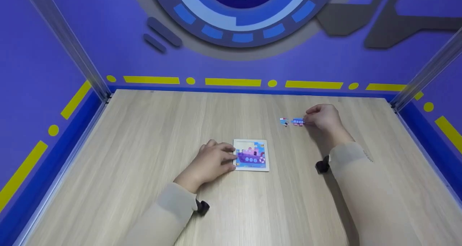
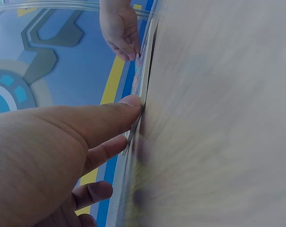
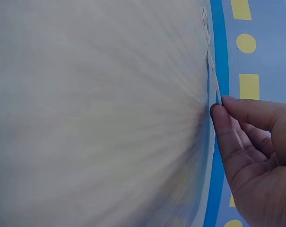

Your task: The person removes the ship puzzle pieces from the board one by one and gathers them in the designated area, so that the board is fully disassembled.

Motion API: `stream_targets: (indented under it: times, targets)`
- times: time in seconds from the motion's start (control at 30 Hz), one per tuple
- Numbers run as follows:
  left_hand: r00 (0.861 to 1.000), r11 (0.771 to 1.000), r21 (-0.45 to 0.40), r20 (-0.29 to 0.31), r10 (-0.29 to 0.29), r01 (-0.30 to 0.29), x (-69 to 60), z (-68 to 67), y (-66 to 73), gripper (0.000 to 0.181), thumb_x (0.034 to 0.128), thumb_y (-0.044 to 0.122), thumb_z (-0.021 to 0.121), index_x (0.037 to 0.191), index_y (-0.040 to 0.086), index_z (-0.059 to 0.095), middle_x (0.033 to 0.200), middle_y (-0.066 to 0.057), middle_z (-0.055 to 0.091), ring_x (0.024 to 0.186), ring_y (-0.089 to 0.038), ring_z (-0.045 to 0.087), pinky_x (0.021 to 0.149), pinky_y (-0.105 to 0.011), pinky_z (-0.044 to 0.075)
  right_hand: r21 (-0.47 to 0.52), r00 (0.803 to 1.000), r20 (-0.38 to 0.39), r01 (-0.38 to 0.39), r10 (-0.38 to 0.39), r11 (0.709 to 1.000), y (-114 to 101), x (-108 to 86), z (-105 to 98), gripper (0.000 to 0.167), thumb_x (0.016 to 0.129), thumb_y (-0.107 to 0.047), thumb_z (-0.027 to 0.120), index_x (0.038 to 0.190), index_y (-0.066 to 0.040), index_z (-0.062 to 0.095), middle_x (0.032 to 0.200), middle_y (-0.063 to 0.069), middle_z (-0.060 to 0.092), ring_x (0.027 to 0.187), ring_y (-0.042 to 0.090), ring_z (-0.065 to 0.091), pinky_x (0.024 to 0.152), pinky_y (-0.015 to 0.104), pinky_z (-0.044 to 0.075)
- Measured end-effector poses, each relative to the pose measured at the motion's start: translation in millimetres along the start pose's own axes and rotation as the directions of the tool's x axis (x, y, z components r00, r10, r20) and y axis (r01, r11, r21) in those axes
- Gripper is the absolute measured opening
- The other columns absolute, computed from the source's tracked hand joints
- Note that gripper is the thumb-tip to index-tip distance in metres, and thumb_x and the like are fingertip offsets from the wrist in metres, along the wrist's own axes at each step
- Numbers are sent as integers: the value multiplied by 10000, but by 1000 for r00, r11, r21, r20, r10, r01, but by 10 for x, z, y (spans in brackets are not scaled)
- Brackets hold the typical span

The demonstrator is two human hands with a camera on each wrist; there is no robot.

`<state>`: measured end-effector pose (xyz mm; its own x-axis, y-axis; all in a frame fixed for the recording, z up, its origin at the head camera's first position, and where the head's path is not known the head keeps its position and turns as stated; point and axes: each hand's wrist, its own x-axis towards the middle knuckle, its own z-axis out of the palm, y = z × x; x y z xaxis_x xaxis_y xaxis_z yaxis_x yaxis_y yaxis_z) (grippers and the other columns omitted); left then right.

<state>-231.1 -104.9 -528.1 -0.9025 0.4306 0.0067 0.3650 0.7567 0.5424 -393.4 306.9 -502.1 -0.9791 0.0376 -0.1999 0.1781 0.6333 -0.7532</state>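
A square picture puzzle in a white frame [image 1: 268, 156] lies on the table, showing a purple and pink ship, with a pale bare patch at its upper left. My left hand [image 1: 213, 161] rests at the frame's left side, fingers spread and fingertips touching the edge. To the far right, my right hand [image 1: 325, 119] pinches a thin blue and pink puzzle piece [image 1: 297, 122] between thumb and index finger. In the right wrist view this piece [image 3: 215, 75] appears edge-on, tilted up from the table. Just left of it lies another small puzzle piece [image 1: 283, 122], light blue, white and red.
The light wood table [image 1: 144, 137] is bounded by a blue-purple back wall [image 1: 252, 67] with yellow marks and by similar side walls. Metal posts [image 1: 86, 67] stand at the back corners. A small black device [image 1: 203, 207] sits at each wrist.
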Motion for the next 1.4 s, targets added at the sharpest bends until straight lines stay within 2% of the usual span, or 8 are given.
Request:
stream_targets:
  times: [0.3,0.53,0.7,0.9,1.1,1.3,1.4]
  targets:
    - [1000,1000,8,0,-1,1,5,2,-1,378,1038,328,830,1388,186,822,1590,-10,691,1355,-281,555,1165,-530,411,21,1000,-8,-3,3,1000,-11,-25,-10,363,1026,-91,785,1354,49,721,1285,173,762,968,94,722,867,245,626]
    - [1000,1000,18,5,-7,7,-4,-3,4,378,1042,330,827,1395,192,819,1593,0,687,1358,-276,557,1159,-524,420,11,1000,-5,-12,12,1000,-38,-42,-21,407,1043,-136,785,1402,42,710,1377,218,727,1065,175,727,954,304,623]
    - [1000,1000,22,6,-4,4,-10,-20,12,375,1046,327,823,1396,191,819,1594,-5,686,1378,-295,557,1165,-539,416,54,1000,3,2,-2,999,-98,-100,-20,440,1045,-147,779,1430,48,699,1411,239,732,1114,210,772,968,304,655]
    - [1000,1000,24,9,8,-8,-12,-28,17,377,1052,336,813,1398,187,817,1602,-7,680,1403,-309,556,1179,-547,412,92,999,18,31,-32,995,-188,-203,5,495,1055,-208,777,1475,38,690,1428,244,750,1115,188,784,893,214,643]
    - [1000,1000,25,6,15,-15,-9,-35,25,377,1047,334,819,1396,191,818,1598,-4,686,1380,-300,565,1174,-545,415,188,997,35,65,-73,980,-340,-361,100,529,1065,-217,777,1508,47,661,1458,249,730,1050,79,789,931,204,645]
    - [1000,999,34,3,16,-16,-3,-38,27,375,1047,336,819,1393,191,820,1597,-6,687,1369,-297,564,1174,-539,413,207,983,62,156,-172,966,-550,-538,276,489,1055,-169,781,1482,48,682,1446,253,735,1115,183,781,930,229,659]
    - [1000,999,40,6,13,-13,2,-28,31,378,1047,342,819,1396,196,818,1596,-5,687,1365,-295,563,1169,-534,414,193,976,75,186,-204,963,-644,-616,387,463,1043,-180,798,1448,27,711,1422,237,751,1101,177,763,901,224,652]
